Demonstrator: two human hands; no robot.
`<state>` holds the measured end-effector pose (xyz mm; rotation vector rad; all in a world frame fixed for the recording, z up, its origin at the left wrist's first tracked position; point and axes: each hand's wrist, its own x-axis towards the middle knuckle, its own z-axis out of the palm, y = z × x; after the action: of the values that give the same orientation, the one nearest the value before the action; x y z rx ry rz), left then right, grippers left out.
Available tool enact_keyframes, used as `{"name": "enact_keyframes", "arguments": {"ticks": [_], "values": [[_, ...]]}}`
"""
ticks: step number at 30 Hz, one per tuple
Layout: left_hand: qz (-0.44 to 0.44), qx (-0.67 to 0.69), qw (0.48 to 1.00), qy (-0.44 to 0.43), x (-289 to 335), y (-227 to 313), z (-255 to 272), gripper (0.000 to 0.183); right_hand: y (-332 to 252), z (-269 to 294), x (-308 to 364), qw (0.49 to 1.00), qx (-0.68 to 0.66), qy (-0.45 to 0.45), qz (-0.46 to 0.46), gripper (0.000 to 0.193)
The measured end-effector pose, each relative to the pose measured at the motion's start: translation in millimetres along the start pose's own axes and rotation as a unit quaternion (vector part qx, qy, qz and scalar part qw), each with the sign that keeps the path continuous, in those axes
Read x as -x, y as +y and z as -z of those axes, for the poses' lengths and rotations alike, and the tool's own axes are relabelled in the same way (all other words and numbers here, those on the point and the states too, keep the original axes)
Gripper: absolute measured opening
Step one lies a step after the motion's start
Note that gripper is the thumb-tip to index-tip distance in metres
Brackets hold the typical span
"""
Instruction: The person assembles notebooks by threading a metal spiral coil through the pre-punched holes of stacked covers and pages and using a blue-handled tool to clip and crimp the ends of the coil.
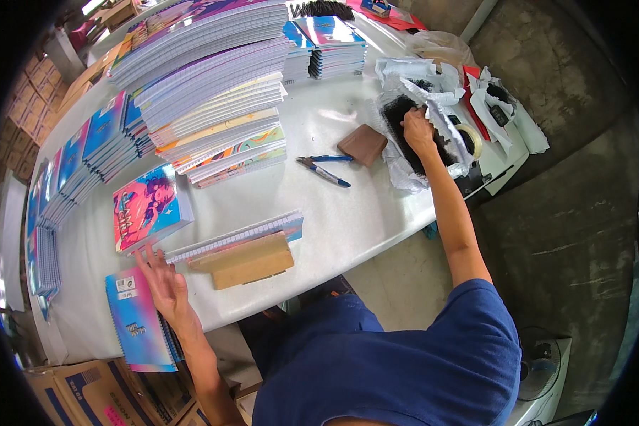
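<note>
Head view: black coils [396, 113] sit in torn white wrapping [407, 172] at the table's right side. Right hand [419, 131] is down among them, fingers curled; can't tell if it grips any. Coils look fine and packed, so pulling one could tangle or drag others out. Wrapping lies near the table [348, 238] edge; a hard tug might tip it off. Blue-handled pliers [339, 181] lie splayed nearby, could get knocked by a sleeve-side sweep. Left hand [165, 284], fingers spread, grasps nothing visible, beside the spiral notebook [130, 323], whose lower end seems to overhang; a bump could drop it. Tall book stack [213, 92] behind could slide if nudged.
</note>
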<state>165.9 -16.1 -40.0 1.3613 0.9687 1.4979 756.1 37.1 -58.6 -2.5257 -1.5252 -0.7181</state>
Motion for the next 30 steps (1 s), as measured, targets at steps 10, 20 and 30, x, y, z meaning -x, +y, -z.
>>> {"name": "enact_keyframes", "arguments": {"ticks": [10, 20, 30], "values": [[-0.027, 0.004, 0.999, 0.018, -5.7, 15.6, 3.8, 0.069, 4.0, 14.6, -5.6, 0.995, -0.096, 0.005, 0.036, 0.015], [-0.070, -0.070, 0.994, 0.052, -7.6, 48.8, -7.1, 0.067, 8.1, 34.9, -27.1, 0.983, -0.184, 0.008, 0.010, 0.015], [-0.272, -0.537, 0.772, -0.203, -20.9, 83.0, -127.6, 0.069, -136.8, 212.7, 102.7, 0.725, -0.617, -0.244, 0.184, 0.019]]}}
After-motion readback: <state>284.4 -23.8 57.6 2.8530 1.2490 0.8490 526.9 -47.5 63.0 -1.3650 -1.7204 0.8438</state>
